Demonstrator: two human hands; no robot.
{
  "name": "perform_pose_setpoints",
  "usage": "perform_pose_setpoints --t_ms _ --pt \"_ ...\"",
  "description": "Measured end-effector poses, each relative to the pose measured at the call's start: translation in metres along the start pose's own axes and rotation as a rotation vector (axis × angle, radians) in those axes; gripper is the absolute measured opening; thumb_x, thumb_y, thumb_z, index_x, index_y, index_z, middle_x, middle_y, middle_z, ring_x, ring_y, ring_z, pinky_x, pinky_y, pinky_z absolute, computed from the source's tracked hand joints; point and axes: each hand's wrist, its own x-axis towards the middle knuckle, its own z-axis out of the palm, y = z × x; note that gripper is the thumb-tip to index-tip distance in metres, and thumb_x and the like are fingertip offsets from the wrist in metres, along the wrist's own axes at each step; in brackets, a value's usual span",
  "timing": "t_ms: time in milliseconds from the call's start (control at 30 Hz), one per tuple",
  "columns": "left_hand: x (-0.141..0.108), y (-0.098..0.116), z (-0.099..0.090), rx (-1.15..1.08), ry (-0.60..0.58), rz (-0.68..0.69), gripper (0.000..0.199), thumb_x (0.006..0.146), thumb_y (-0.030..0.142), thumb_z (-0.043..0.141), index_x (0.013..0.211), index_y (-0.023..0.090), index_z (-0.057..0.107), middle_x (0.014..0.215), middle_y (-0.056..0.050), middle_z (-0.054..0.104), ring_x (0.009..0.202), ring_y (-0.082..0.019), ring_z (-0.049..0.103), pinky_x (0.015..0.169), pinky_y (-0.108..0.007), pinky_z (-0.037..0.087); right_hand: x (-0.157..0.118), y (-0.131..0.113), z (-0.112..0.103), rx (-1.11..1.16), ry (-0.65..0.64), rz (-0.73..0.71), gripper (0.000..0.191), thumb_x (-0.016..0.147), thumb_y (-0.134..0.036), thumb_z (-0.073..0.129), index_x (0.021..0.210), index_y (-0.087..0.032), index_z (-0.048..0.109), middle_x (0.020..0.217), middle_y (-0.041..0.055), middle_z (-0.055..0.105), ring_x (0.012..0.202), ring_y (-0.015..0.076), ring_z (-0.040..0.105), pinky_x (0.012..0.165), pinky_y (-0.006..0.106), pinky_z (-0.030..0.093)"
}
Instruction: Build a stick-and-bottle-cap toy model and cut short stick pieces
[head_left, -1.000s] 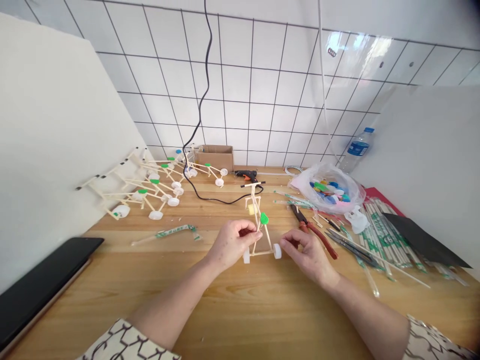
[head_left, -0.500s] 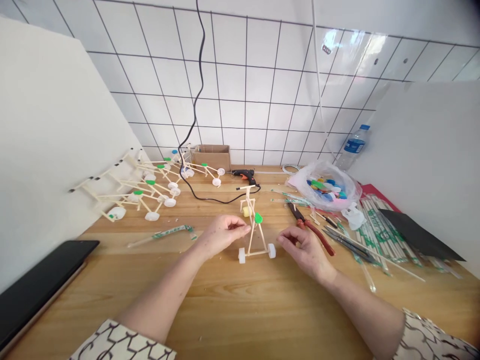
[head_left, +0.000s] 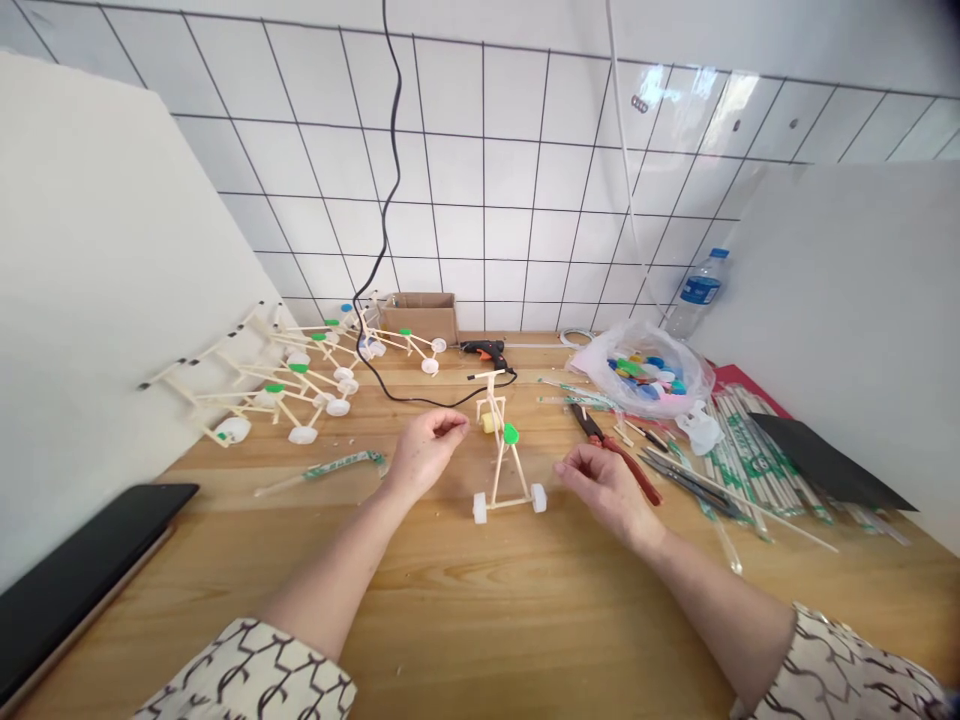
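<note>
Stick-built cart [head_left: 511, 434] stands on white cap wheels [head_left: 480, 508], long axis toward the tiled wall [head_left: 480, 180]; left hand [head_left: 425, 452] and right hand [head_left: 611, 490] flank it, apart, empty, fingers loosely curled.

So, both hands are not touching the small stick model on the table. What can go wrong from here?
The stick model stands on its white cap wheels with nothing holding it, so the left hand, close beside it, could perhaps knock it over. The right hand is next to the red-handled pliers, which it might bump. The black cord of the glue gun lies just behind the model and could snag it.
</note>
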Motion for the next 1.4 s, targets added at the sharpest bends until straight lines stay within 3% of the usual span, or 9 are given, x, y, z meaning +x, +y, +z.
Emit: perform_pose_setpoints --t_ms 133,233,400,533,700,933,1400 --pt "0.004 0.007 0.008 -0.047 0.092 0.064 0.015 0.065 0.029 0.062 0.07 0.016 0.067 0.071 -0.004 0.068 0.066 -0.017 0.059 0.066 -0.029 0.044 0.002 0.003 0.0 -0.013 0.0 0.0 0.029 0.074 -0.036 0.047 0.055 -0.019 0.035 0.052 -0.0058 0.03 0.049 0.0082 0.029 0.047 0.022 0.023" --pt "0.012 0.011 0.015 -0.192 0.147 0.02 0.02 0.062 0.028 0.067 0.077 0.015 0.068 0.067 -0.002 0.065 0.062 -0.015 0.057 0.063 -0.027 0.043 0.003 0.004 0.001 -0.026 -0.013 0.002 0.035 0.075 -0.04 0.045 0.052 -0.02 0.029 0.051 -0.0061 0.024 0.049 0.0077 0.024 0.046 0.023 0.02" --pt "0.032 0.014 0.024 -0.419 0.14 -0.092 0.036 0.05 0.026 0.076 0.084 0.015 0.068 0.049 0.006 0.052 0.049 -0.009 0.047 0.053 -0.023 0.035 0.003 0.01 0.005 -0.036 -0.034 -0.018 0.035 0.076 -0.041 0.046 0.052 -0.019 0.035 0.05 -0.0058 0.026 0.049 0.0079 0.025 0.046 0.023 0.021" --pt "0.042 0.018 0.029 -0.505 0.128 -0.119 0.032 0.047 0.024 0.077 0.078 0.016 0.07 0.053 0.004 0.056 0.056 -0.01 0.052 0.058 -0.024 0.037 0.003 0.013 0.007 -0.038 -0.031 -0.033 0.034 0.075 -0.04 0.047 0.052 -0.018 0.037 0.05 -0.0056 0.029 0.049 0.0079 0.027 0.046 0.022 0.022" --pt "0.043 0.022 0.034 -0.495 0.156 -0.14 0.019 0.049 0.025 0.075 0.064 0.016 0.068 0.064 -0.001 0.065 0.065 -0.015 0.057 0.059 -0.025 0.039 0.003 0.014 0.009 -0.015 -0.038 -0.04 0.033 0.075 -0.039 0.048 0.051 -0.018 0.037 0.049 -0.0058 0.029 0.049 0.0075 0.027 0.045 0.022 0.022" --pt "0.041 0.02 0.034 -0.431 0.185 -0.144 0.018 0.051 0.03 0.071 0.063 0.017 0.066 0.067 -0.002 0.067 0.07 -0.017 0.059 0.058 -0.026 0.039 0.003 0.014 0.009 -0.032 -0.034 -0.045 0.034 0.075 -0.038 0.048 0.05 -0.018 0.036 0.048 -0.0058 0.03 0.048 0.0073 0.028 0.044 0.021 0.023" --pt "0.04 -0.009 0.02 -0.205 0.217 -0.198 0.018 0.052 0.032 0.066 0.061 0.016 0.063 0.052 0.003 0.057 0.054 -0.013 0.05 0.054 -0.024 0.035 0.002 0.012 0.008 -0.039 -0.031 -0.052 0.033 0.074 -0.037 0.048 0.05 -0.019 0.036 0.048 -0.006 0.03 0.048 0.0077 0.028 0.046 0.022 0.023"
